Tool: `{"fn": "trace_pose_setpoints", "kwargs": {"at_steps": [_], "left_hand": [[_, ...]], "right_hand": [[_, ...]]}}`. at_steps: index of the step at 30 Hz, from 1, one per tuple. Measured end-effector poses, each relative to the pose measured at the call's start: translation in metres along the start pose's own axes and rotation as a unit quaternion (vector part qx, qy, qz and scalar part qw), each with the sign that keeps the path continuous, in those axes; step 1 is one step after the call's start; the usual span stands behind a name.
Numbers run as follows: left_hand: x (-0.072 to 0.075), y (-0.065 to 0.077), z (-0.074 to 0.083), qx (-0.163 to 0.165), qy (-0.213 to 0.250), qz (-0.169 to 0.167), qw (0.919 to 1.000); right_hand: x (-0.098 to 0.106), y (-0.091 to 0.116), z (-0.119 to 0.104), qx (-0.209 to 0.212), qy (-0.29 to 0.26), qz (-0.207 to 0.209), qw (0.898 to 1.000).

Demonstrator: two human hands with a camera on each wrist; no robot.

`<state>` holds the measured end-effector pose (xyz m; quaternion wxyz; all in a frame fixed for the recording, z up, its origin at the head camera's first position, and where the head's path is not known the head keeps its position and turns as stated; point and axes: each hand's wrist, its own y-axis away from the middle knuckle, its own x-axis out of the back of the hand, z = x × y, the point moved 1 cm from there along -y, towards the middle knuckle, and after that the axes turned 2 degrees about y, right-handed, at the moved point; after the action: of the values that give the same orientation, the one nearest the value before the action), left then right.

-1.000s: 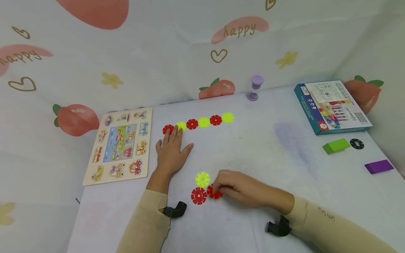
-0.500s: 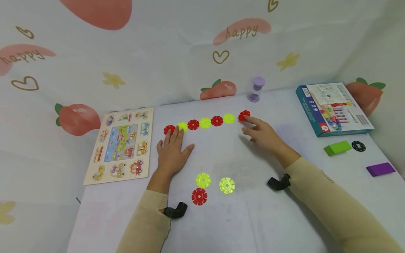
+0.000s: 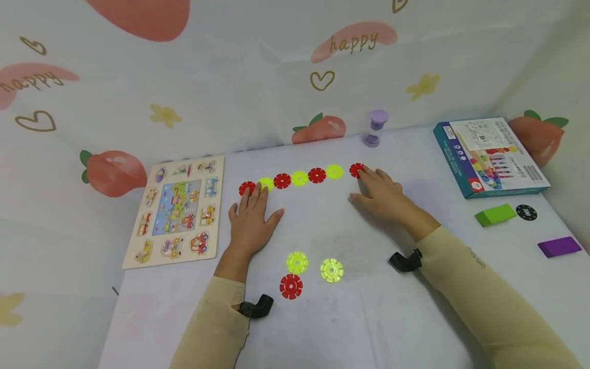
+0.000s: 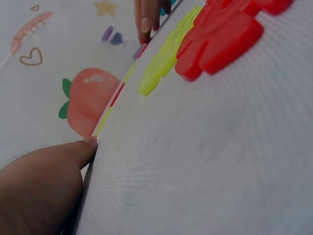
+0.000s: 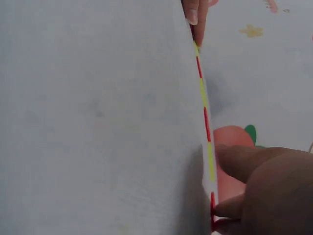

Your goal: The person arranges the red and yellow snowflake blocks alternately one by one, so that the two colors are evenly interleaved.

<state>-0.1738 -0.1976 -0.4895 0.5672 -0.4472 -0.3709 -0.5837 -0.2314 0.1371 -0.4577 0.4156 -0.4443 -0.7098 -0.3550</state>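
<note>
A row of notched plastic discs, red and yellow-green by turns, lies along the back of the table. My left hand [image 3: 250, 220] rests flat at its left end, fingertips on the first yellow-green disc [image 3: 267, 182] and beside a red disc [image 3: 245, 189]. At the other end, my right hand [image 3: 384, 197] touches a red disc [image 3: 356, 169] with extended fingers, partly covering it. A small gap parts this disc from the last yellow-green disc [image 3: 334, 171]. Nearer the front lie a red disc [image 3: 291, 286] and two yellow-green ones, the left one [image 3: 297, 262] close against the red.
A wooden picture puzzle board [image 3: 175, 210] lies at the left. Behind the row stands a purple hourglass [image 3: 375, 128]. On the right are a teal-edged box [image 3: 493, 156], a green block [image 3: 495, 215], a black round chip [image 3: 526, 212] and a purple block [image 3: 559, 247].
My right hand has carried a red disc from the front group to the row's right end, and its fingers now lie flatter on it. My left hand has stayed in place.
</note>
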Motion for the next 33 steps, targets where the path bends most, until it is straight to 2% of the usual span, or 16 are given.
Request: {"fn": "trace_pose_setpoints", "kwargs": {"at_steps": [3,7,13,24,29,31,33], "left_hand": [[0.000,0.001,0.000,-0.001,0.002,-0.001,1.0000],[-0.001,0.001,-0.001,-0.003,0.006,0.002,1.0000],[-0.002,0.000,0.000,-0.003,0.005,0.000,1.0000],[-0.003,-0.001,-0.001,0.000,0.001,-0.001,1.0000],[-0.004,-0.001,-0.002,0.000,-0.001,0.000,1.0000],[-0.004,-0.001,-0.002,0.000,-0.001,0.001,1.0000],[-0.003,0.000,-0.003,-0.002,0.003,0.001,1.0000]], "right_hand": [[-0.001,-0.004,-0.002,-0.006,0.035,-0.039,0.999],[0.000,-0.011,-0.006,-0.007,0.055,-0.038,0.998],[0.000,-0.017,-0.007,-0.017,0.057,-0.052,0.997],[-0.001,-0.011,-0.010,-0.013,0.031,-0.051,0.998],[0.001,0.002,-0.012,0.009,-0.015,-0.034,0.999],[0.000,0.014,-0.015,0.030,-0.066,-0.017,0.997],[-0.001,0.029,-0.018,0.056,-0.143,-0.004,0.988]]}}
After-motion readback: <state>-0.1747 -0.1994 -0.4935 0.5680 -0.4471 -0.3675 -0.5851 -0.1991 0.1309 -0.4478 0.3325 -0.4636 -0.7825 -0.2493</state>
